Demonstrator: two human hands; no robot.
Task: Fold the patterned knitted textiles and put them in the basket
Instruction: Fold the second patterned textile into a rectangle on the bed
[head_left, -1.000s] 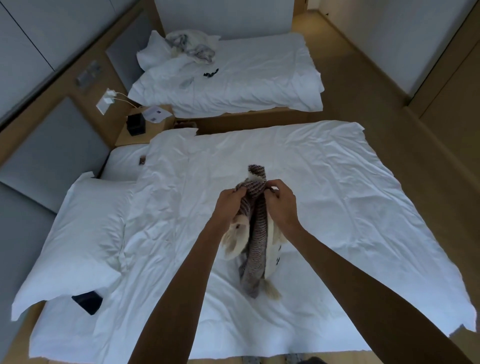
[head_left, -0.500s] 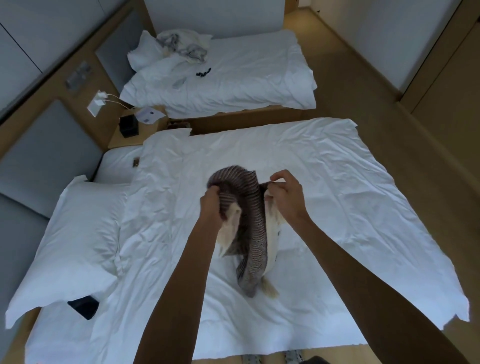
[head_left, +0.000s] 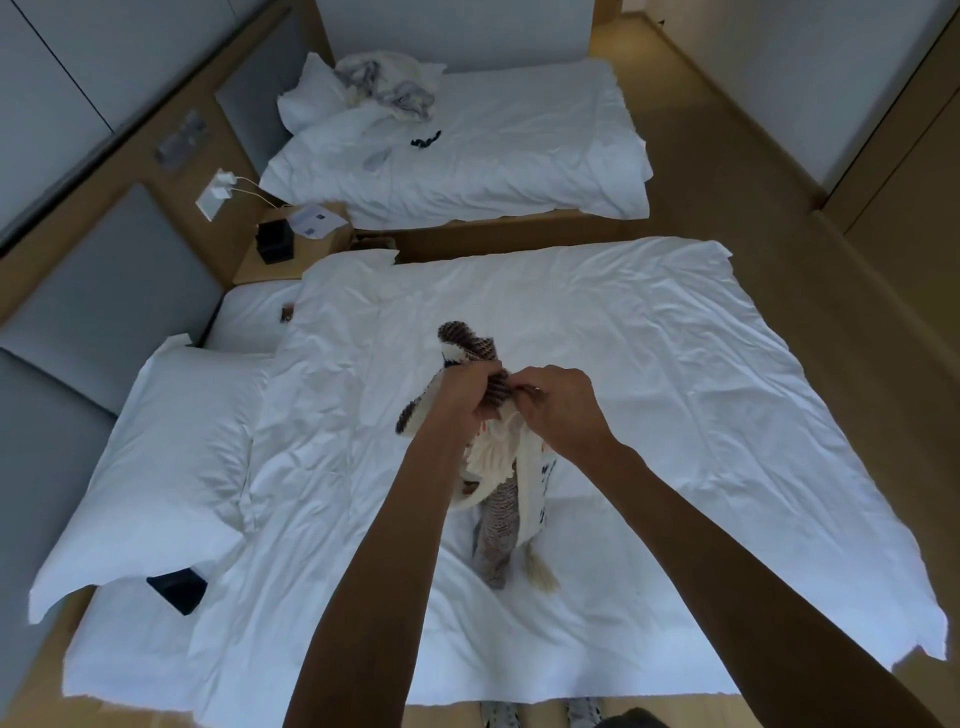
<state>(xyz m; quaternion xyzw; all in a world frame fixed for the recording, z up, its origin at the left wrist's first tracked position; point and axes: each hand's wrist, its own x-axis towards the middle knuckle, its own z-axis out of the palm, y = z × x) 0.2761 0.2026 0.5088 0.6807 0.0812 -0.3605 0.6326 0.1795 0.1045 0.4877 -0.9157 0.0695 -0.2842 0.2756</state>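
Both hands (head_left: 511, 400) pinch the knitted textile's (head_left: 498, 512) top edge above the duvet (head_left: 675, 374)

Near bed's white duvet (head_left: 649, 364) is rumpled, a pillow (head_left: 156, 467) at its left end and a dark flat object (head_left: 176, 590) just below the pillow. Nightstand (head_left: 291, 244) holds a black box (head_left: 275, 240) and a paper (head_left: 314, 219). Far bed (head_left: 519, 150) has crumpled cloth (head_left: 387, 85) on its pillow.
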